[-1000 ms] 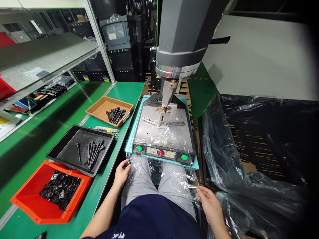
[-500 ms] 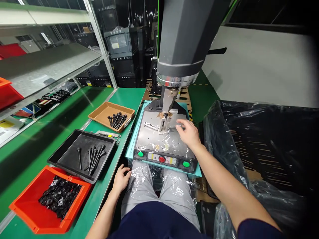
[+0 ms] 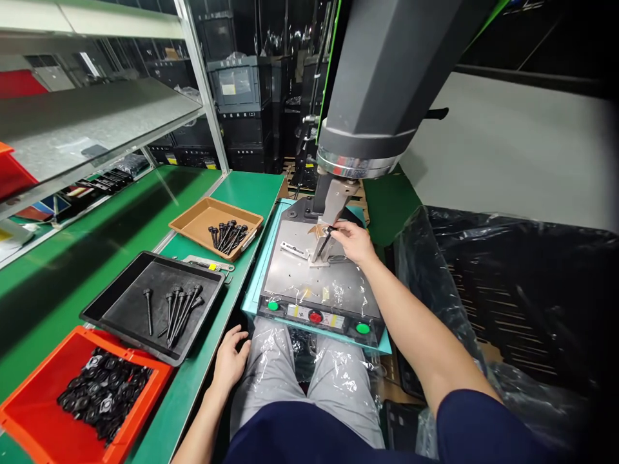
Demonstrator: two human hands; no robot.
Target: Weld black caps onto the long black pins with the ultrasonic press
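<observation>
My right hand (image 3: 356, 242) is closed at the metal fixture, its thumb and fingers pinching the knobbed top of a black rod (image 3: 325, 243). The rod leans against the fixture block (image 3: 318, 249), beneath the tapered metal head (image 3: 337, 198) of the press (image 3: 382, 77). My left hand (image 3: 231, 358) hangs by the bench edge beside my leg, fingers loosely apart and holding nothing. Under the fixture lies the metal base plate (image 3: 290, 277), with green buttons and a red one along its front.
Left on the green bench stand a brown tray (image 3: 191, 222) and a black tray (image 3: 126, 303), both with similar black rods. A red bin (image 3: 33, 399) with small black parts stands nearer. Plastic-covered black crating (image 3: 507, 309) stands on the right.
My right hand has moved left to the fixture and taken hold of the black rod's top. The rod is now tilted. My left hand stays by the bench edge.
</observation>
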